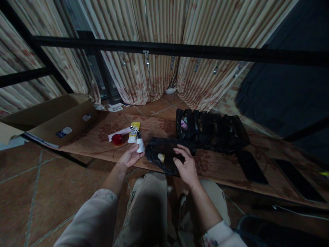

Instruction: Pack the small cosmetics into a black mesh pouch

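My left hand point(130, 156) is closed around a small white bottle point(140, 145) with a silver top, held upright near the table's front edge. Over the black see-through pouch point(154, 152) hovers or rests my right hand point(187, 164), its thumb and fingers apart; I cannot tell whether it touches the pouch. A small cream-coloured item point(161, 157) shows in the pouch. Just beyond my left hand lie a red round jar point(117, 139), a pale pink tube point(122, 132) with a silver cap, and a yellow and white tube point(135, 129).
A black organizer point(210, 130) with several filled compartments stands at the back right of the cloth-covered table point(87, 145). To its right lie two dark flat slabs, a nearer one point(251, 167) and a farther one point(298, 180). An open cardboard box point(61, 120) occupies the left end.
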`<state>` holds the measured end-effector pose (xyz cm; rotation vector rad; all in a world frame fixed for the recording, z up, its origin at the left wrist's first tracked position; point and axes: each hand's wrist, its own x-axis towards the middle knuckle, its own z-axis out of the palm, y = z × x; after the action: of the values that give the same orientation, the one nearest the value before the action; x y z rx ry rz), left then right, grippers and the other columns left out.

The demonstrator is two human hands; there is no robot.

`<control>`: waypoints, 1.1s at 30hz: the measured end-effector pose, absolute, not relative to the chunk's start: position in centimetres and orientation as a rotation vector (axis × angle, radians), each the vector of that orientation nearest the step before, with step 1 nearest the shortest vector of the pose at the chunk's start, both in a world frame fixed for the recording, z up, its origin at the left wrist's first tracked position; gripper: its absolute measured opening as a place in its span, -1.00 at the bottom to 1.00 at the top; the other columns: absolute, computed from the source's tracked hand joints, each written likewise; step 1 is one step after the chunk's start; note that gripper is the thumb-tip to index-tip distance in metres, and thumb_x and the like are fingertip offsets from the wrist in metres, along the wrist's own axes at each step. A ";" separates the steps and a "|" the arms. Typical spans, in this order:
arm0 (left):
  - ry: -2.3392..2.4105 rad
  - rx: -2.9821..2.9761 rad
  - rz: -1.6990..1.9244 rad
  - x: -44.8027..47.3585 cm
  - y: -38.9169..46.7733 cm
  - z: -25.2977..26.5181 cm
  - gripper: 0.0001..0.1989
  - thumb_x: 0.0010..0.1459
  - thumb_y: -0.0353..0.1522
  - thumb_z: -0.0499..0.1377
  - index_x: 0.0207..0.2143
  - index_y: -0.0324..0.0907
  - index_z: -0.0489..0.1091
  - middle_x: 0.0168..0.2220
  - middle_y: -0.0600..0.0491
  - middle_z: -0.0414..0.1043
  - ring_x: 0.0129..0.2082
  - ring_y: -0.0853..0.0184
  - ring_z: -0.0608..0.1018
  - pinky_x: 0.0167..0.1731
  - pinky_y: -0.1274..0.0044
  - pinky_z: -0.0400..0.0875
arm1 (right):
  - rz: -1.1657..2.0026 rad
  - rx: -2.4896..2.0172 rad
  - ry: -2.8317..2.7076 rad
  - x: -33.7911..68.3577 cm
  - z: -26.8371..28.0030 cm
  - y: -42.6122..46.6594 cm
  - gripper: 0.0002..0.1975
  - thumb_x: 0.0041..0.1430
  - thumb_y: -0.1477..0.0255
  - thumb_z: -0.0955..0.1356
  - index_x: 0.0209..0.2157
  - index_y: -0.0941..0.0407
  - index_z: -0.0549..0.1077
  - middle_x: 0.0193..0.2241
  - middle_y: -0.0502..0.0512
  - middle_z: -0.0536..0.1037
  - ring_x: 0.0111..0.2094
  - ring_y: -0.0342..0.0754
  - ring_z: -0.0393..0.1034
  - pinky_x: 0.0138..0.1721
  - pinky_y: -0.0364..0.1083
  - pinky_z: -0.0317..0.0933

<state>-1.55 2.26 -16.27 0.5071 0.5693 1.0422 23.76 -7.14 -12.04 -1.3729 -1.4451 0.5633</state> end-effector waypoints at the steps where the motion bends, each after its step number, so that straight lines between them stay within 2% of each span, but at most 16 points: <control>1: 0.571 0.505 1.044 -1.6 2.3 -16.3 -0.57 0.05 -0.49 0.23 0.02 -0.16 0.36 -0.30 0.04 0.49 -0.35 0.40 0.51 -0.29 0.54 0.44 | 0.561 -1.374 -1.446 23.8 -12.0 -7.2 -0.68 0.02 0.50 0.31 -0.14 0.04 0.47 0.04 0.13 0.38 -0.13 0.01 0.42 -0.02 0.07 0.28; 26: 0.589 0.478 1.051 -1.6 2.3 -16.3 -0.55 0.07 -0.49 0.22 0.04 -0.16 0.34 -0.27 0.03 0.49 -0.32 0.39 0.52 -0.27 0.53 0.44 | 0.544 -1.367 -1.458 23.7 -11.8 -7.2 -0.68 0.02 0.51 0.31 -0.14 0.03 0.47 0.03 0.12 0.39 -0.12 0.01 0.42 -0.01 0.08 0.29; 33: 0.579 0.469 1.054 -1.6 2.5 -16.6 -0.63 0.08 -0.48 0.21 -0.02 -0.18 0.37 -0.28 0.03 0.48 -0.31 0.38 0.51 -0.28 0.54 0.45 | 0.541 -1.363 -1.459 23.8 -12.1 -7.1 -0.68 0.01 0.51 0.32 -0.14 0.04 0.47 0.03 0.11 0.39 -0.10 0.01 0.42 0.00 0.07 0.28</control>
<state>-1.60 2.47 -16.60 0.4691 0.5793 1.0541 23.79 -7.07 -12.14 -1.3634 -1.4595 0.5406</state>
